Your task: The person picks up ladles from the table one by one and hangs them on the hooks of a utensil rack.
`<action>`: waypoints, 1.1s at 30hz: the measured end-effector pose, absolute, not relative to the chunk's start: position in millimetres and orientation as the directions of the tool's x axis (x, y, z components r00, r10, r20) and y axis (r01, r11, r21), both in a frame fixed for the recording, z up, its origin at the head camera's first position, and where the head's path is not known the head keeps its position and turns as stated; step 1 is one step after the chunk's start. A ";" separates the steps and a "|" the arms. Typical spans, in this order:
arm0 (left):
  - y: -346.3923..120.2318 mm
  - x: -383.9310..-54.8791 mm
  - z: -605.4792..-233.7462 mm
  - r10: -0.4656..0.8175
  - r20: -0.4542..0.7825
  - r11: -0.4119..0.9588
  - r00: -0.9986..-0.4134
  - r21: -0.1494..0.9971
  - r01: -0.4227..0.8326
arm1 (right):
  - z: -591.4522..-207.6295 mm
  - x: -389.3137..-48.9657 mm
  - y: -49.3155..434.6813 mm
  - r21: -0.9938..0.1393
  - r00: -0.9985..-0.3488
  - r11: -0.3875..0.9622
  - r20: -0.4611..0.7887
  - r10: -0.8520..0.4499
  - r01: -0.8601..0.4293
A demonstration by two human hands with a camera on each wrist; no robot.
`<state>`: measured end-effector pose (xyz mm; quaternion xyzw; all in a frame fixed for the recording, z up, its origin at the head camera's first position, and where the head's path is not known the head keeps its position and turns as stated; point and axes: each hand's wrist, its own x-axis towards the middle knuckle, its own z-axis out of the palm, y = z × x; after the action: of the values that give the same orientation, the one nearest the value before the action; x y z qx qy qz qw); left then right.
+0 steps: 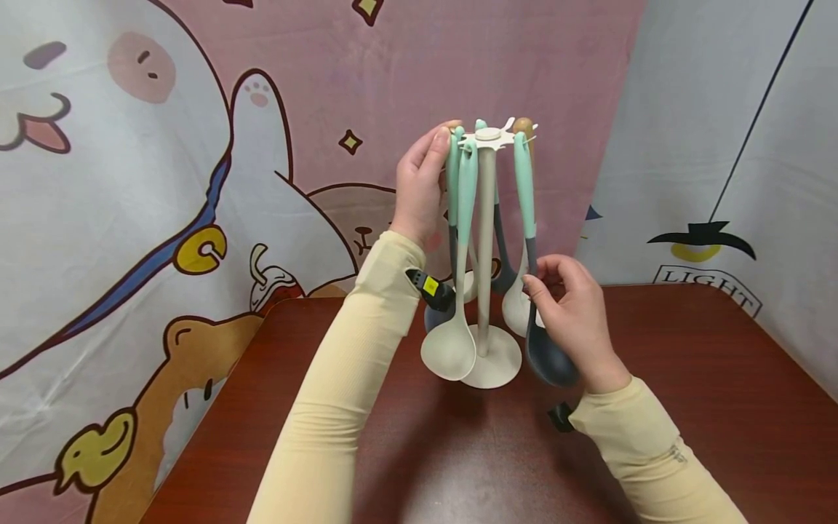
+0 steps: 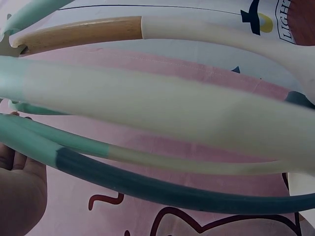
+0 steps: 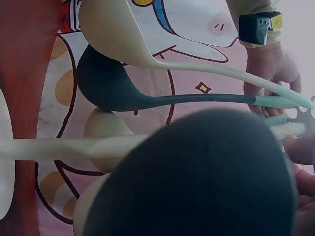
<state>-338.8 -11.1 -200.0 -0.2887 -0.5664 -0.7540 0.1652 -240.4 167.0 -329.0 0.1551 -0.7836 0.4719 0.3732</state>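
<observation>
A cream utensil stand (image 1: 496,370) stands upright on the table, with several kitchen utensils hanging from its hooked top. My left hand (image 1: 422,178) is raised to that top and pinches the mint handle of a dark grey utensil (image 2: 123,177) at its upper end. On the right side, my right hand (image 1: 579,316) holds the shaft of a dark ladle (image 1: 551,358), whose mint handle hangs from a hook. That ladle's bowl fills much of the right wrist view. A cream ladle (image 1: 450,353) with a mint handle hangs in front. Behind the right-hand ladle is a white utensil with a wooden handle (image 2: 83,35).
The stand rests on a dark red-brown table (image 1: 419,451). A cartoon-printed cloth (image 1: 511,65) hangs behind it. Each sleeve carries a black wrist device; the left one (image 1: 432,290) is close to the hanging utensils.
</observation>
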 end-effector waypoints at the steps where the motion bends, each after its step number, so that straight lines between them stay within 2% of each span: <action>1: -11.1 -338.7 -200.2 0.077 0.624 -0.300 -0.778 0.759 0.578 | -329.1 -240.2 166.3 -0.622 -0.673 0.509 0.731 0.108 -0.594; 6: -11.4 -337.8 -201.6 0.087 0.634 -0.271 -0.768 0.757 0.594 | -330.0 -239.1 163.5 -0.637 -0.689 0.507 0.716 0.111 -0.581; 19: -11.0 -335.5 -202.3 0.064 0.575 -0.287 -0.816 0.794 0.536 | -334.0 -239.0 166.7 -0.642 -0.706 0.482 0.705 0.066 -0.596; 25: -13.0 -334.8 -207.9 0.072 0.589 -0.298 -0.805 0.783 0.546 | -336.6 -238.1 175.6 -0.653 -0.717 0.460 0.695 0.049 -0.602; 33: -26.1 -332.2 -227.9 0.111 0.588 -0.124 -0.801 0.808 0.576 | -345.1 -239.8 189.7 -0.589 -0.690 0.529 0.724 0.010 -0.611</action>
<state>-332.2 -26.1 -227.9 -0.2680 -0.6408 -0.7000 0.1660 -239.8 189.7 -345.1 0.1873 -0.8026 0.4480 0.3466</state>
